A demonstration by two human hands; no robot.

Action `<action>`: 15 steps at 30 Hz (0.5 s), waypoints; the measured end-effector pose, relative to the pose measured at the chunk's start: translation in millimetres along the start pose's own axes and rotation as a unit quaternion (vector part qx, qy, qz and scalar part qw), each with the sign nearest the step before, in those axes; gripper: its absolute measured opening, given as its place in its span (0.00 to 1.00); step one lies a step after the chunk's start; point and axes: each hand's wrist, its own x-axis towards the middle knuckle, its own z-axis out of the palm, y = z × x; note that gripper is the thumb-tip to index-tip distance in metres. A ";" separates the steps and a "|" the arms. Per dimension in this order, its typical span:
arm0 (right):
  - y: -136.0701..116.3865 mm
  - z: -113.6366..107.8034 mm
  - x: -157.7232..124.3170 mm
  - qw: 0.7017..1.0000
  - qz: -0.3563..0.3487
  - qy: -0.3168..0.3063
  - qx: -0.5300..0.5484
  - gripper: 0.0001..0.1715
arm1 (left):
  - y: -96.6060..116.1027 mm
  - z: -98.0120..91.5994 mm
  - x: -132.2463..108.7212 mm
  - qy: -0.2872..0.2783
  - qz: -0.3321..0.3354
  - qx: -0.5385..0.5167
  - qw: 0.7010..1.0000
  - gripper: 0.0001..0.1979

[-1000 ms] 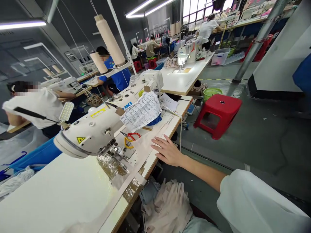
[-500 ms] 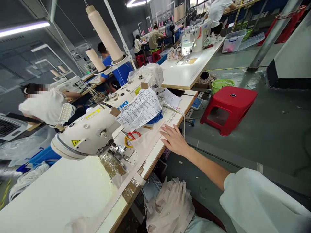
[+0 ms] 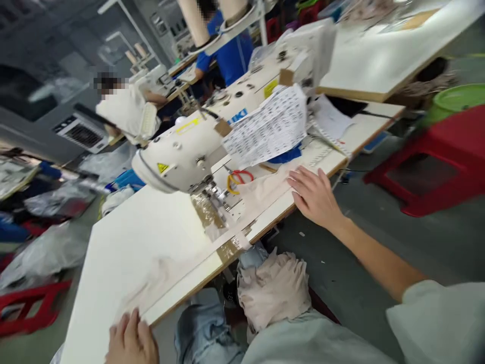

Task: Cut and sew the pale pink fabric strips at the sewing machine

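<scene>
A long strip of pale beige fabric (image 3: 261, 197) lies along the front edge of the white sewing table. My right hand (image 3: 314, 197) rests over its far right end, fingers spread and flat. At the near left end, my left hand (image 3: 131, 341) touches the cloth with its fingers stretched out; the lower part of that hand is cut off by the frame. Behind the strip stands a white sewing machine (image 3: 174, 156), its needle area beside the cloth. Scissors (image 3: 239, 181) with red and yellow handles lie right of the needle area.
A handwritten paper sheet (image 3: 269, 126) hangs against the machine. Bunched beige fabric (image 3: 273, 288) lies at my lap. A red stool (image 3: 435, 162) and a green basket (image 3: 454, 98) stand on the right. Another person in white (image 3: 123, 111) sits beyond the table.
The view has swung left, so the scene sits further right. My left hand has come into view at the strip's left end. My right hand stays at the right end.
</scene>
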 end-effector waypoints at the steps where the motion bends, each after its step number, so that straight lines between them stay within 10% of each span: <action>1: -4.1 0.6 0.6 0.999 -0.031 -0.008 0.025 0.21 | -0.9 0.7 -2.4 0.015 0.026 0.007 1.000 0.21; 15: -30.0 18.4 5.2 0.957 -0.259 -0.076 0.106 0.29 | 31.2 4.9 -10.8 -0.106 0.111 0.029 0.988 0.26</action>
